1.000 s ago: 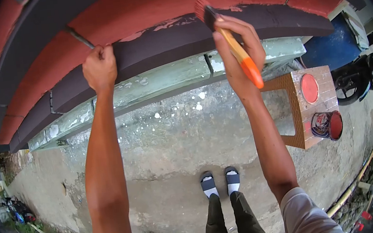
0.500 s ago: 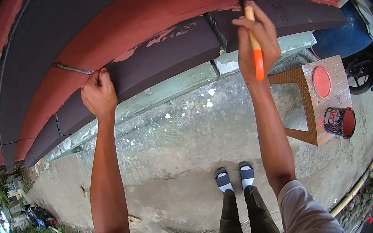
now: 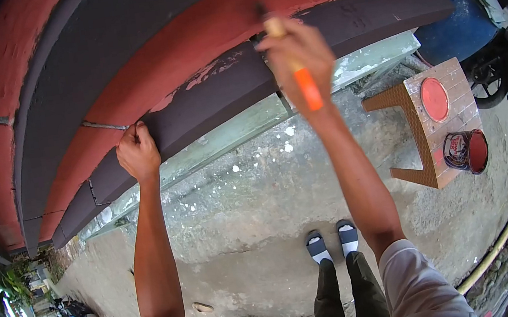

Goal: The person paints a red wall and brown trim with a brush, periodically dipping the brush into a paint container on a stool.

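Note:
My right hand is closed around a paintbrush with a pale and orange handle. Its dark bristles, blurred by motion, are at the red painted surface near the top. My left hand has its fingers curled over the edge of the dark painted ledge, just below a grey joint line in the red surface. Patches of red paint mark the ledge's upper part between my hands.
To the right, a small wooden table bears a round red lid and an open paint can. A blue drum and a motorcycle wheel are behind it. Below are my sandalled feet.
My right hand and the brush have moved left along the red surface. My left hand keeps its hold on the ledge, while the whole view has shifted and tilted slightly.

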Action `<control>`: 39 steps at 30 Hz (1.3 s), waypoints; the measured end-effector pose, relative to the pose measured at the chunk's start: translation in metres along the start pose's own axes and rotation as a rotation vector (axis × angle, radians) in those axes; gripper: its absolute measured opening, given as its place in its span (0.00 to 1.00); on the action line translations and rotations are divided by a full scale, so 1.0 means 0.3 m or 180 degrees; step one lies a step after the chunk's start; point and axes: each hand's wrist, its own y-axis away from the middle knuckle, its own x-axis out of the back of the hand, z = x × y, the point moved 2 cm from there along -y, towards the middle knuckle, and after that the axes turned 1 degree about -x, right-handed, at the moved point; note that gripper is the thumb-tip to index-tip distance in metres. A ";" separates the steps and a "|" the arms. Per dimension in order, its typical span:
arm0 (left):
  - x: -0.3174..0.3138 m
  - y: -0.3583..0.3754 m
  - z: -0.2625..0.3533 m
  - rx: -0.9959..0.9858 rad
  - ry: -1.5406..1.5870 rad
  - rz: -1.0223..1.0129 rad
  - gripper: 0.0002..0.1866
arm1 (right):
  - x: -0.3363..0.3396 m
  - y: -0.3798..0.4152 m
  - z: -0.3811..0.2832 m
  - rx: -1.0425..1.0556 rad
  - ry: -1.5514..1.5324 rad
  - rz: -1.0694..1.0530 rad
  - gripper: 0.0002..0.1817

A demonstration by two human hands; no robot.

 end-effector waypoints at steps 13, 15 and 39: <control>-0.007 -0.001 -0.020 -0.0029 -0.0164 -0.0087 0.21 | -0.120 -0.036 -0.192 0.0120 -0.0892 -0.0474 0.10; -0.012 0.004 -0.017 -0.0053 -0.0114 -0.0056 0.21 | -0.073 -0.094 -0.119 0.0425 -0.0882 -0.0405 0.07; -0.005 0.005 0.001 -0.0011 -0.0230 -0.0035 0.22 | 0.044 -0.241 -0.047 -0.1274 -0.1312 0.1881 0.06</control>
